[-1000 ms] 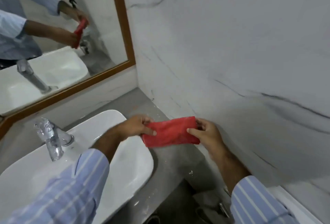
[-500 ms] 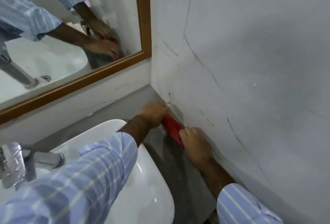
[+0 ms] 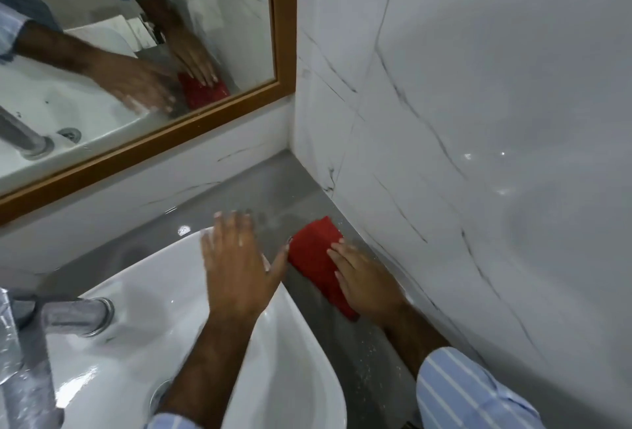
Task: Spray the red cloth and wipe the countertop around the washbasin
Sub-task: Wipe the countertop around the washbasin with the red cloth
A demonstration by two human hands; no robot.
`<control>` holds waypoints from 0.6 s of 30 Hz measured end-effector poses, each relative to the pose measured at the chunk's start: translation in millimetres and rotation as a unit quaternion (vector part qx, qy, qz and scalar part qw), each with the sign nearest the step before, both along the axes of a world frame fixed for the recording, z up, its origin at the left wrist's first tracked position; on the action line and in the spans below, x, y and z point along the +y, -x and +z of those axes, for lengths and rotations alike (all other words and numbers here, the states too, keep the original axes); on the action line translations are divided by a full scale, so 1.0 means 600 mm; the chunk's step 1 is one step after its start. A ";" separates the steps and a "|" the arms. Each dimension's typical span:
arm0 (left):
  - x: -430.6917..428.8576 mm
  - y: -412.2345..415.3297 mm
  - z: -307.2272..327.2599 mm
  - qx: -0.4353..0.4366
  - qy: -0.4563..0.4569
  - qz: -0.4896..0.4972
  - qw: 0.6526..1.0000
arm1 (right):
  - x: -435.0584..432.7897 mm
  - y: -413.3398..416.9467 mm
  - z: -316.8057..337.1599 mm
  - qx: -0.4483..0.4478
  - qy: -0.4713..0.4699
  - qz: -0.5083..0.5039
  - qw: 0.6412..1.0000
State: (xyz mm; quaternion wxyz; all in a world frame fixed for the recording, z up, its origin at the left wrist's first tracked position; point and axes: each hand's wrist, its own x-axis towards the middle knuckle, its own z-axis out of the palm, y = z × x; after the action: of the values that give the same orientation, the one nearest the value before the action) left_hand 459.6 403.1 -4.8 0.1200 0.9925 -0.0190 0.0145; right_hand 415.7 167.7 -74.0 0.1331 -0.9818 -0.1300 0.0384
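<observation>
We judge the red cloth [image 3: 314,251] soft and light: our right hand [image 3: 369,286] presses it flat, our left hand [image 3: 239,268] hovers, both grips released.

Mirror [image 3: 136,35]: upper left on the back wall, reflecting a second tap.
Frame [image 3: 284,18]: brown wood, edging the mirror.
Tap [image 3: 71,317]: chrome, lower left, blurred.
Right wall [image 3: 478,121]: glossy white tiles with dark veins.
Back wall [image 3: 171,182]: same veined white tile below the mirror.

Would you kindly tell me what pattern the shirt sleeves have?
Light blue with thin white stripes; the head view shows it best on the right sleeve.
</observation>
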 end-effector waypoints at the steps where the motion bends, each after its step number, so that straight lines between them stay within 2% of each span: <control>1: 0.012 0.013 -0.009 0.019 -0.009 0.033 0.999 | 0.008 -0.013 -0.009 0.024 0.002 0.023 0.999; 3: 0.016 0.021 -0.021 0.032 -0.013 0.050 0.998 | 0.018 -0.029 -0.029 0.066 0.040 0.068 0.995; 5: 0.010 0.022 -0.027 0.043 -0.029 0.051 0.997 | 0.031 -0.038 -0.051 0.054 0.070 0.091 0.992; 7: -0.001 0.020 -0.033 0.040 -0.035 0.061 0.997 | 0.051 -0.048 -0.067 0.014 0.076 0.094 0.993; 12: -0.017 0.017 -0.040 0.041 -0.035 0.083 0.995 | 0.125 -0.132 -0.089 0.046 0.063 0.159 0.984; 14: -0.017 0.018 -0.041 0.033 -0.032 0.082 0.996 | 0.134 -0.184 -0.090 0.043 0.043 0.120 0.991; 18: -0.012 0.020 -0.048 0.032 -0.043 0.083 0.995 | 0.103 -0.264 -0.096 0.030 0.042 -0.026 0.998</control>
State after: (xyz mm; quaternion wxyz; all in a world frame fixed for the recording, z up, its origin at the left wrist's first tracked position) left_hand 447.5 396.0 -33.7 0.0758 0.9949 0.0666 -0.0077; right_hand 573.9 229.3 -131.8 0.0969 -0.9879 -0.0989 0.0702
